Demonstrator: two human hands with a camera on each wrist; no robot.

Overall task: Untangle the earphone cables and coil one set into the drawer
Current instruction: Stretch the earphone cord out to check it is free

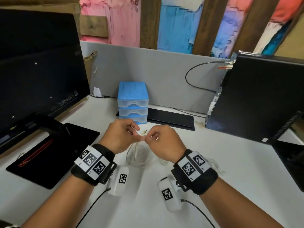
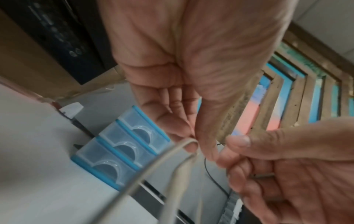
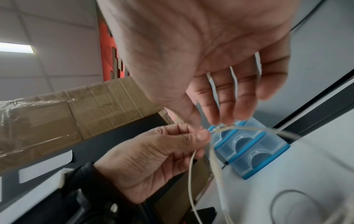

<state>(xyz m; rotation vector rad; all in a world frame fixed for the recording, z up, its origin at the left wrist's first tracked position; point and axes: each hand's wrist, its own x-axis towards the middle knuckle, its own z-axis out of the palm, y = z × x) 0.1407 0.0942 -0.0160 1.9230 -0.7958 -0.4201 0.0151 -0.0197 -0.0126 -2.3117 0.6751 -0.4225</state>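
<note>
The earphone cables [image 1: 137, 153] are held up just above the counter [image 1: 230, 162], approx. mid-counter and toward its back edge, w/ loose loops trailing down onto the surface between the wrists. A strand is pinched by the left hand [image 1: 120, 135] between thumb and forefinger; the grip is narrow and closed on the cable. The same bundle is pinched by the right hand [image 1: 164, 140] at thumb and fingertips, its grip likewise narrow on the cable, w/ the other fingers loosely extended in the right wrist view. The two pinch points are nearly touching, so a knot or crossing is judged to be worked at that spot.

The small blue three-drawer unit [image 1: 133, 102] is set at the back edge of the counter against the grey partition [image 1: 164, 71], just beyond the hands. All three drawers are seen shut.

Progress, as judged: early to mid. Untangling is underway but not finished, since several strands are seen bunched and overlapping below the hands; whether the sets are already separated cannot be told. More thin cable is seen on the counter to the right of the right wrist. Left to do: separation of one set, coiling, opening a drawer, placing the coil inside.
</note>
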